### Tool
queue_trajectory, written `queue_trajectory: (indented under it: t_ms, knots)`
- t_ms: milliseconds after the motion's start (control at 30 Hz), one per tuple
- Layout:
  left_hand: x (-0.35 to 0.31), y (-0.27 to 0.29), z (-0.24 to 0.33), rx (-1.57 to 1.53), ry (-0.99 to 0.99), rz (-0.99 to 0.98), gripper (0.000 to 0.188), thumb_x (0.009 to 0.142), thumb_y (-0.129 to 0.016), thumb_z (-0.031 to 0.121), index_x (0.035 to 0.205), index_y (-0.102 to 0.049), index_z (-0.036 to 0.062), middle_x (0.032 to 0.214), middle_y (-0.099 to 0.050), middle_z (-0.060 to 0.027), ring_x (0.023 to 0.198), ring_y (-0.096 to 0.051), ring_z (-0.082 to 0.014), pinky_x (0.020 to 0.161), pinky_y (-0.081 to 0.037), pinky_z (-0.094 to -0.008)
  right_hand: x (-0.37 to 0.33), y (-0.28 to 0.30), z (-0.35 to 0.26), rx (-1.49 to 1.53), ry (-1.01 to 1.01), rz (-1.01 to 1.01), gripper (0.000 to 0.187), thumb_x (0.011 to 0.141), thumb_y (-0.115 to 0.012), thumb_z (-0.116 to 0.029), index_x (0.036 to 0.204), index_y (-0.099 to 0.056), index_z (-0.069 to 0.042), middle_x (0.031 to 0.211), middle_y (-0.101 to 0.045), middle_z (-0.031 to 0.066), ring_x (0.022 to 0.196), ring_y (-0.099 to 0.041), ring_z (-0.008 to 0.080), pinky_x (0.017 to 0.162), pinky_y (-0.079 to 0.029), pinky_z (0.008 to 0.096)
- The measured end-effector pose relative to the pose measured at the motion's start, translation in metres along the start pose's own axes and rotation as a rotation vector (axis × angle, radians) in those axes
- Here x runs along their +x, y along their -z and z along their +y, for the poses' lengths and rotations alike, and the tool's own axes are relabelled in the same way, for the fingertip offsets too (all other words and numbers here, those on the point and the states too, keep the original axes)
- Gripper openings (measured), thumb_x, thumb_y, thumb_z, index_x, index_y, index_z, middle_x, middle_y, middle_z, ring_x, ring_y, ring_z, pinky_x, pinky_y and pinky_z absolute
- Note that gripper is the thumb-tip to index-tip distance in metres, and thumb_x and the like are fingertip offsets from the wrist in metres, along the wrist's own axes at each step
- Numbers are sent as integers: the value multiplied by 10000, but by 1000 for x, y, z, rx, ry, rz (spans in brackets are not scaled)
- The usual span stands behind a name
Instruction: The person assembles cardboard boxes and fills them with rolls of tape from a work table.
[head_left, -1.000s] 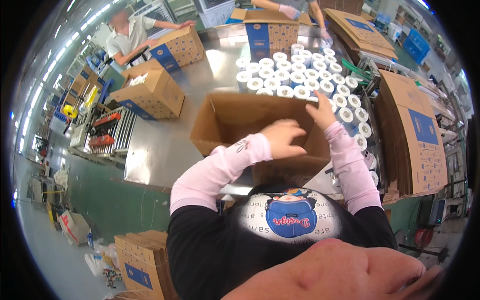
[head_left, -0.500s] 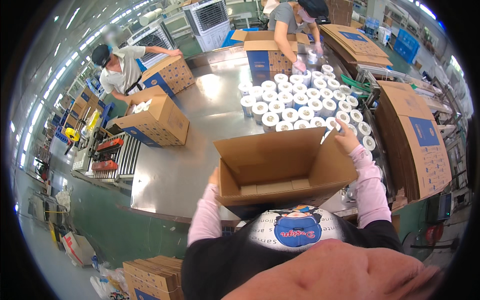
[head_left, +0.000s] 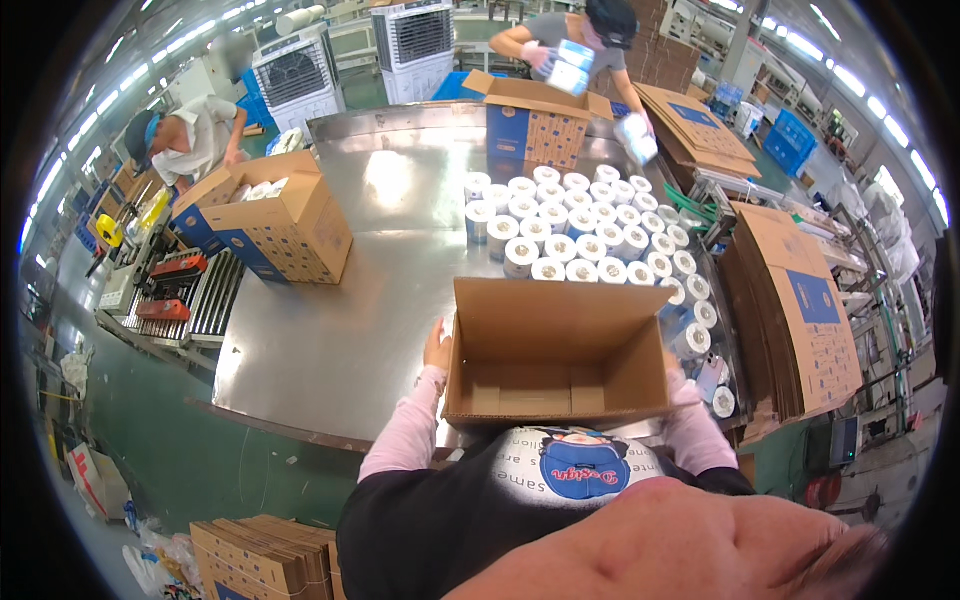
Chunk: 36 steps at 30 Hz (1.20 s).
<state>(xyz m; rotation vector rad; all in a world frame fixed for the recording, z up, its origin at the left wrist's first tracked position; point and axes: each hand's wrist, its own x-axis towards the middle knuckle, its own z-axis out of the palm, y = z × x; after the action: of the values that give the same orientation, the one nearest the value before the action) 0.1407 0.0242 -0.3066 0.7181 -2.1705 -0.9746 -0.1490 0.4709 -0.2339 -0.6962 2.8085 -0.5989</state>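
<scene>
Steel table (head_left: 330,330), paper rolls (head_left: 590,230) clustered at its far right, filled carton (head_left: 275,225) at its left edge, flattened cartons (head_left: 800,320) beyond its right edge.

Plain brown cardboard on the open box (head_left: 556,352), paler tan on its inner floor flaps. Pink sleeves on both forearms, the left hand (head_left: 437,347) bare against the box's side. Silver-grey tabletop (head_left: 330,330), shiny with white glare. White rolls (head_left: 585,235) with darker cores stand in rows beyond the box. Two more brown cartons, one at the left (head_left: 280,225) and one at the far end (head_left: 535,120), each carry blue printed panels. The flat cartons stacked at right (head_left: 800,320) show brown with a blue patch. Green floor (head_left: 150,420) below. Black shirt with a white and blue print.
</scene>
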Motion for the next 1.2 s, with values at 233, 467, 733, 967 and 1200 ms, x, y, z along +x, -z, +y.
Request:
queue_trajectory:
  t_ms: [233, 467, 733, 967, 1200]
  knots:
    - [65, 43, 133, -851, 34, -381, 383, 895, -582, 29, 1270, -515, -2, 1148, -634, -144, 1106, -569, -165, 981, -418, -290, 88, 87, -41, 820, 385, 195, 445, 979, -487, -192, 1388, -433, -26, 1265, -573, 147, 1161, -547, 227, 986, -413, 329]
    - [49, 29, 155, -258, 285, 107, 435, 833, -724, 328, 1109, -624, 7, 1040, -692, -150, 980, -653, -251, 868, -490, -342, 93, 42, -65, 555, 270, 219, 556, 957, -474, -452, 1179, -588, 45, 1135, -628, 270, 1103, -583, 370, 953, -426, 377]
    - [110, 9, 134, 75, 988, -602, 957, 715, -506, 843, 1339, -541, 118, 1220, -639, -109, 1120, -584, -273, 937, -424, -336, 120, 48, -79, 130, -43, 104, 701, 830, -570, -616, 1170, -604, -3, 1080, -646, 257, 1094, -583, 391, 931, -432, 432]
    - [110, -51, 133, 1158, 436, -1421, 617, 866, -561, 566, 1278, -606, 108, 1301, -595, -113, 1230, -543, -279, 1012, -421, -400, 59, 67, -124, -320, 671, -309, 245, 801, -693, -307, 908, -683, -86, 913, -682, 136, 878, -655, 318, 734, -514, 408]
    - [102, -164, 143, 906, -132, -1144, 547, 843, -653, 377, 1333, -521, 173, 1300, -538, -124, 1221, -488, -330, 1014, -418, -430, 71, 42, -116, -165, 752, -278, 147, 836, -538, -142, 844, -674, -88, 817, -699, 119, 791, -690, 267, 684, -521, 382]
